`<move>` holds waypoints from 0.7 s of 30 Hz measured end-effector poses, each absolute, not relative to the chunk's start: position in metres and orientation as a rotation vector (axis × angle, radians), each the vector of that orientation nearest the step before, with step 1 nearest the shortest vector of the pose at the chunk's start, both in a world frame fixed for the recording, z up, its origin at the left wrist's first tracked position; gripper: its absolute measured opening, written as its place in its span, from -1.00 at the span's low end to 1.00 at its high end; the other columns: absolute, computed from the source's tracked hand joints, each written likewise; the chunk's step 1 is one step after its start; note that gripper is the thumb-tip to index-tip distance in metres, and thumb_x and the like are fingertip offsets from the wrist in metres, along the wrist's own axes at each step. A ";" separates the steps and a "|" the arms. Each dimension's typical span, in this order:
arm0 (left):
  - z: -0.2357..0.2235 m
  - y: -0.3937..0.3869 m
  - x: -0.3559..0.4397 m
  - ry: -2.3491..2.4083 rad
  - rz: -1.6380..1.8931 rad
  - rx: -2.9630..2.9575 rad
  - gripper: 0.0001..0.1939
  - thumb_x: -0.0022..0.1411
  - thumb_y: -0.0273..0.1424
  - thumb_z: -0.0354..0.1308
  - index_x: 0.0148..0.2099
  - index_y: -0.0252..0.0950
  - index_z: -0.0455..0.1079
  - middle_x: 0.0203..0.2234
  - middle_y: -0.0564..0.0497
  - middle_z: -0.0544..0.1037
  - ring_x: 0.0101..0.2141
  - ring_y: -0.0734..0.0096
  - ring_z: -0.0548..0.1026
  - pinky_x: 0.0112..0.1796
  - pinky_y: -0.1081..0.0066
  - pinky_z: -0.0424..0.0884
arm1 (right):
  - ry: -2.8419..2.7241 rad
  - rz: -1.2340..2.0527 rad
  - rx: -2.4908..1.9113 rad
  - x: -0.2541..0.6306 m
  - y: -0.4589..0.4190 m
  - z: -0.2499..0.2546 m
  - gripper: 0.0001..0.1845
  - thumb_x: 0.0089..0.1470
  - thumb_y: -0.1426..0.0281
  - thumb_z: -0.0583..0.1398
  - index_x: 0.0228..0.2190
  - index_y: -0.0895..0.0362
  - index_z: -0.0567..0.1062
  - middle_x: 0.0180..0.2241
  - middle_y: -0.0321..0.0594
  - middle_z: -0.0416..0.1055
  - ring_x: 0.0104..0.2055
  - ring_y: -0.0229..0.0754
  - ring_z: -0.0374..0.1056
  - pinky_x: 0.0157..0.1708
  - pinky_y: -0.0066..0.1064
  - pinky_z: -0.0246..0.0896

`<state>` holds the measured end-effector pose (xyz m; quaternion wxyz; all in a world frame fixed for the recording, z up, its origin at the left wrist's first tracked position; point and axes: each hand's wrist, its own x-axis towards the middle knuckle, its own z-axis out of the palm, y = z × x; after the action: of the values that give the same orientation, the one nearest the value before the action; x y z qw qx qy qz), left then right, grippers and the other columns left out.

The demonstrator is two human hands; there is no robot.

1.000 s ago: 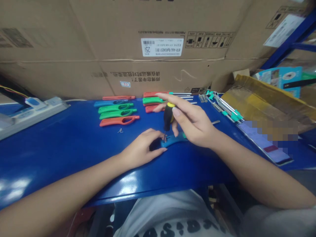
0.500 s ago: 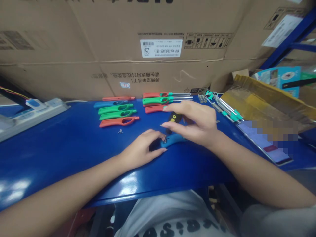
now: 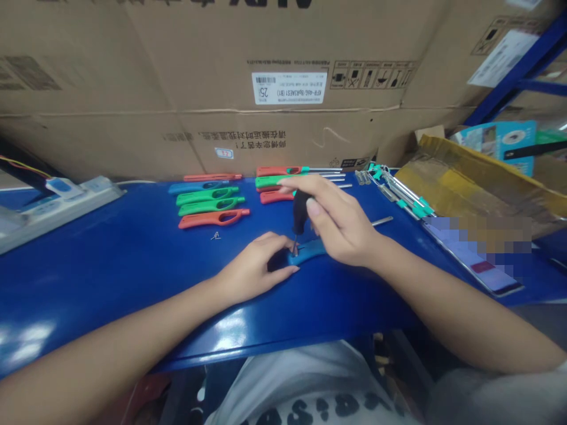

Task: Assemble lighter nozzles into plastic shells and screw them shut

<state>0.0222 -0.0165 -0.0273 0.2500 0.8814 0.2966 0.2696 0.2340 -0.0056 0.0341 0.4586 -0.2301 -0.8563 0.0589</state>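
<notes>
My right hand (image 3: 343,227) is closed round the black handle of a screwdriver (image 3: 300,213), which stands nearly upright with its shaft pointing down. The tip meets the end of a blue lighter handle (image 3: 310,251) lying on the blue table. Fingers of my left hand (image 3: 252,265) grip that same end and steady it against the tabletop. My right hand covers the far end of the blue piece. A few small screws (image 3: 215,235) lie to the left, beyond my left hand.
Red, green and blue lighter handles (image 3: 208,204) lie in a row at the back left. Lighters with metal rods (image 3: 283,171) lie behind my right hand. Metal tubes with green ends (image 3: 410,198), a phone (image 3: 473,257) and a taped carton (image 3: 478,177) occupy the right; a power strip (image 3: 84,200) sits left.
My right hand has shifted left and brought the screwdriver upright, its tip now at the blue lighter handle's end. My left hand has stayed in place.
</notes>
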 end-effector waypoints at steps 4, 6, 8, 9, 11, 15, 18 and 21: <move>-0.027 -0.017 0.022 0.808 0.728 2.389 -0.80 0.29 -0.37 0.28 -0.07 -0.23 0.38 -0.14 0.04 0.57 -0.08 0.32 0.51 0.01 0.30 0.40 | -2.102 0.260 -0.561 0.236 -0.005 0.039 -0.67 0.36 0.29 0.10 0.08 0.12 0.45 -0.10 -0.14 0.54 -0.16 -0.21 0.50 -0.19 -0.36 0.45; -0.027 -0.017 0.022 0.798 0.738 2.388 -0.79 0.29 -0.37 0.28 -0.06 -0.23 0.38 -0.14 0.04 0.57 -0.07 0.32 0.51 0.02 0.30 0.40 | -2.073 0.059 -0.521 0.238 -0.004 0.040 -0.69 0.22 0.24 0.28 -0.06 0.13 0.54 -0.18 -0.16 0.56 -0.18 -0.18 0.50 -0.17 -0.36 0.44; -0.027 -0.017 0.022 0.796 0.743 2.389 -0.79 0.29 -0.37 0.27 -0.06 -0.23 0.38 -0.14 0.03 0.57 -0.08 0.31 0.51 0.01 0.29 0.40 | -2.071 -0.052 -0.490 0.241 -0.004 0.042 -0.70 0.22 0.24 0.27 -0.08 0.15 0.55 -0.15 -0.12 0.57 -0.14 -0.15 0.50 -0.12 -0.34 0.42; -0.027 -0.017 0.022 0.801 0.740 2.389 -0.80 0.29 -0.37 0.27 -0.06 -0.23 0.38 -0.15 0.03 0.58 -0.09 0.31 0.51 0.00 0.29 0.41 | -2.096 -0.021 -0.493 0.241 -0.005 0.043 -0.70 0.30 0.28 0.19 -0.03 0.17 0.53 -0.11 -0.10 0.56 -0.11 -0.16 0.49 -0.10 -0.34 0.42; -0.026 -0.017 0.022 0.812 0.734 2.389 -0.81 0.29 -0.36 0.27 -0.07 -0.24 0.38 -0.16 0.02 0.57 -0.10 0.30 0.52 -0.01 0.28 0.41 | -2.157 0.151 -0.522 0.240 -0.007 0.045 -0.64 0.40 0.38 0.00 0.10 0.17 0.45 -0.06 -0.11 0.54 -0.14 -0.23 0.50 -0.13 -0.37 0.43; -0.027 -0.017 0.022 0.809 0.739 2.391 -0.80 0.29 -0.36 0.27 -0.06 -0.23 0.38 -0.15 0.02 0.57 -0.08 0.30 0.51 0.01 0.28 0.41 | -2.110 0.113 -0.540 0.238 -0.008 0.046 -0.74 0.32 0.28 0.16 -0.05 0.14 0.52 -0.23 -0.22 0.57 -0.33 -0.29 0.48 -0.24 -0.41 0.43; -0.027 -0.017 0.022 0.815 0.741 2.384 -0.79 0.29 -0.36 0.27 -0.05 -0.23 0.37 -0.14 0.01 0.57 -0.08 0.28 0.51 0.00 0.26 0.42 | -2.068 -0.105 -0.540 0.238 -0.008 0.043 -0.76 0.27 0.23 0.22 -0.15 0.13 0.54 -0.22 -0.15 0.57 -0.22 -0.19 0.49 -0.20 -0.37 0.42; -0.027 -0.017 0.022 0.819 0.723 2.389 -0.80 0.30 -0.34 0.27 -0.06 -0.23 0.38 -0.15 0.00 0.57 -0.10 0.27 0.52 -0.01 0.26 0.42 | -2.149 0.134 -0.567 0.237 -0.008 0.042 -0.67 0.40 0.36 -0.01 0.05 0.15 0.44 -0.09 -0.10 0.52 -0.21 -0.24 0.48 -0.24 -0.40 0.42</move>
<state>0.0223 -0.0167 -0.0267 0.2544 0.8794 0.3016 0.2663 0.2369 -0.0078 0.0423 0.4418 -0.2283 -0.8659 0.0539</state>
